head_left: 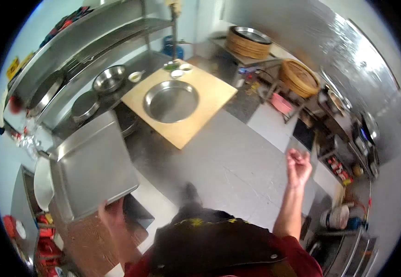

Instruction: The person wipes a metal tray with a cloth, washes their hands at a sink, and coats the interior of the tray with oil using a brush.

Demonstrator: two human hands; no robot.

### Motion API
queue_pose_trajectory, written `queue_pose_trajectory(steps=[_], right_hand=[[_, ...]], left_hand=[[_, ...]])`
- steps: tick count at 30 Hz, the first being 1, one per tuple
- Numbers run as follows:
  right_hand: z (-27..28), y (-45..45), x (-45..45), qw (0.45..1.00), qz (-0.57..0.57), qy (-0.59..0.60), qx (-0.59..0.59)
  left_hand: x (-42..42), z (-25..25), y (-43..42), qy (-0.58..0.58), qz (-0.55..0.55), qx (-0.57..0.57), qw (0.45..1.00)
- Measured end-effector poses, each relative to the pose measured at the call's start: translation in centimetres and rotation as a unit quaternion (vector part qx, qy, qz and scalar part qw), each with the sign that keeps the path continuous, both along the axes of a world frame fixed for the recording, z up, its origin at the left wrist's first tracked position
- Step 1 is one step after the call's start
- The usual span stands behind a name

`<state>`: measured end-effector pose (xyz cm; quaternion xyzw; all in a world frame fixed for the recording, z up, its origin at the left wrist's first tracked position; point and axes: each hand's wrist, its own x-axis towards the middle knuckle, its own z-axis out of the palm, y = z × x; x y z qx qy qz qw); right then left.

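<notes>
Holding the metal tray (94, 168) one-handed, the left hand (113, 214) grips its near edge, off the board's (209, 108) left corner; the right hand (298, 168) curls closed, nothing visible inside. Moving something this broad likely calls for firm support.

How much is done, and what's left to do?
The round pan and little bowls are already set out on the board. Right now the left hand has the big metal tray, held tilted; the right hand is up off the table. Setting that tray down looks left to do. The pan looks empty, so maybe filling it is too.
</notes>
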<state>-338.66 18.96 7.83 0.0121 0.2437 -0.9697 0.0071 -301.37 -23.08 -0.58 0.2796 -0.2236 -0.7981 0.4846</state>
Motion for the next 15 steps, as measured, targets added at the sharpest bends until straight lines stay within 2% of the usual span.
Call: queue_pose_trajectory(steps=[1, 2, 3, 4, 6, 8, 10, 11, 12, 14, 15], right_hand=[[-1.9, 1.0, -2.8, 0.989, 0.079, 0.118, -0.027], [-2.5, 1.1, -4.7, 0.978, 0.104, 0.166, 0.068], [-2.7, -0.4, -5.9, 0.970, 0.072, 0.087, 0.213], [-2.4, -1.8, -6.9, 0.933, 0.037, 0.003, 0.359], [-7.4, -1.6, -9.6, 0.795, 0.105, -0.041, 0.597], [-14.3, -1.2, -11.3, 0.610, 0.194, 0.089, 0.763], [-15.5, -4.7, -10.0, 0.603, 0.302, 0.074, 0.735], [-16.9, -6.2, -9.9, 0.575, 0.356, 0.083, 0.731], [-18.3, -7.7, -10.4, 0.547, 0.407, 0.094, 0.725], [-17.5, -10.5, -11.9, 0.549, 0.522, 0.096, 0.645], [-19.1, -11.0, -13.8, 0.538, 0.507, 0.147, 0.658]], left_hand=[[-2.1, -0.6, -1.3, 0.008, -0.004, -0.001, 1.000], [-4.5, -0.6, -2.6, 0.007, 0.011, -0.004, 1.000], [-6.9, -0.7, -3.5, 0.008, 0.010, 0.025, 1.000], [-9.2, -0.4, -4.3, 0.004, 0.007, 0.059, 0.998], [-13.6, 0.2, -5.6, 0.013, 0.006, 0.074, 0.997], [-16.9, 0.3, -7.0, 0.010, 0.005, 0.091, 0.996], [-19.4, -0.5, -8.6, 0.044, -0.030, 0.135, 0.989], [-20.5, -0.9, -9.5, 0.034, -0.001, 0.187, 0.982], [-21.5, -0.3, -9.6, 0.034, 0.006, 0.184, 0.982], [-23.5, 0.3, -9.1, 0.051, -0.034, 0.143, 0.988], [-24.1, 0.1, -9.1, 0.065, -0.028, 0.148, 0.987]])
